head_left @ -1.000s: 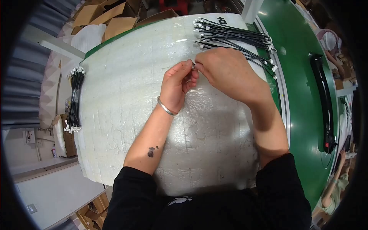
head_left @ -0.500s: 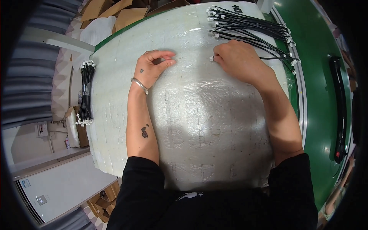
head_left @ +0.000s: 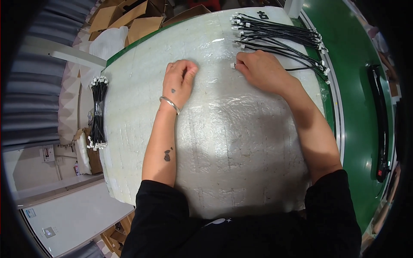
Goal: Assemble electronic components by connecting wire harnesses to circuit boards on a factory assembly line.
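My right hand (head_left: 263,73) is closed around a black cable (head_left: 301,68), near the end with a white connector (head_left: 232,66) that sticks out past the fingertips. Its other end runs right, toward a loose spread of similar black cables (head_left: 279,31) with white connectors. To the left, my left hand (head_left: 177,82) has thumb and fingers pressed together above the padded surface. Anything inside that pinch is hidden. A silver bangle (head_left: 169,105) circles the left wrist.
Plastic-covered pale padding (head_left: 241,148) spreads over the worktop. A tied bundle of black cables (head_left: 98,114) lies along its left edge. Cardboard boxes (head_left: 144,28) stand beyond the far edge. On the right are a metal rail (head_left: 338,124) and a green surface (head_left: 357,116).
My left hand has turned and closed its fingers, and the thin strand seen at its fingertips is now out of sight. My right hand keeps its grip, shifted slightly left in the picture.
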The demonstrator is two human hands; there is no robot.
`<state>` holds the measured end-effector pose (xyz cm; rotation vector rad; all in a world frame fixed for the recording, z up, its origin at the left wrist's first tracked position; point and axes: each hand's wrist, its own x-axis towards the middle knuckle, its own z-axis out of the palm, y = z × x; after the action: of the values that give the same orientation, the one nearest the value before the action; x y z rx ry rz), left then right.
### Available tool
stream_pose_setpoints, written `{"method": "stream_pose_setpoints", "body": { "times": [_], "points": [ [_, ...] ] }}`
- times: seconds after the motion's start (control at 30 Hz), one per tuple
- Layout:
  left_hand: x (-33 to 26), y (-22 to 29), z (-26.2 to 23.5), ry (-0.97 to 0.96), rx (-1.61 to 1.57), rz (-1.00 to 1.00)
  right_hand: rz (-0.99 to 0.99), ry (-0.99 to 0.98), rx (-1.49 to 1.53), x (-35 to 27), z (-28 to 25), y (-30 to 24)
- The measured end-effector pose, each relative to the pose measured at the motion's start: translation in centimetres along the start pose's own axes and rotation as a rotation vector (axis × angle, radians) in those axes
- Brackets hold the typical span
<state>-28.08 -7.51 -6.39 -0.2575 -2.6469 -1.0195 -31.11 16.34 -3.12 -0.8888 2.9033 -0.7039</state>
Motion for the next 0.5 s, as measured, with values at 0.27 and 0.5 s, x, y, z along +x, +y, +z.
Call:
{"method": "stream_pose_setpoints", "body": {
  "times": [0.27, 0.5],
  "points": [
    [0.9, -0.6, -0.9, -0.013, -0.924, -0.227, -0.065, 0.097, 0.06, 0.4, 0.6, 0.4],
    [0.6, 1.3, -0.5, 0.065, -0.835, -0.319, -0.064, 0.101, 0.075, 0.4, 0.7, 0.5]
  ]
}}
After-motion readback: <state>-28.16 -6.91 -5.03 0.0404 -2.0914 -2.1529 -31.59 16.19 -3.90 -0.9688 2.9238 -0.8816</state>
